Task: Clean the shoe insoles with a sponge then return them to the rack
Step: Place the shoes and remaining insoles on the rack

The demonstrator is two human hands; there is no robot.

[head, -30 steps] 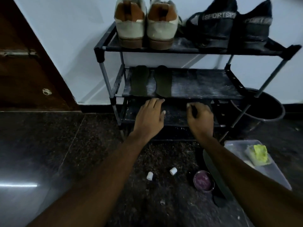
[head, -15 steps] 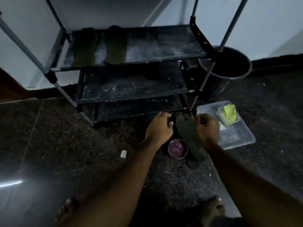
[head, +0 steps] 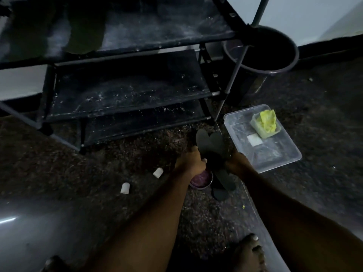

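Insoles point(head: 211, 146) could slip into the bowl point(head: 202, 180)

Head view: two overlapped insoles hang just in front of the rack's point(head: 125, 55) lowest shelf, with the left hand point(head: 193, 161) and right hand point(head: 236, 160) each grasping an edge. A slack grip could drop one into the bowl underneath.

The rack's middle shelf point(head: 125, 95) is open from the front. Near its front right corner the floor point(head: 98, 169) carries a clear tray point(head: 275, 156), a purple bowl point(head: 200, 180) under the held black insoles point(head: 212, 146), and two white caps point(head: 158, 172). The bucket point(head: 279, 52) stands behind the post point(head: 234, 75).
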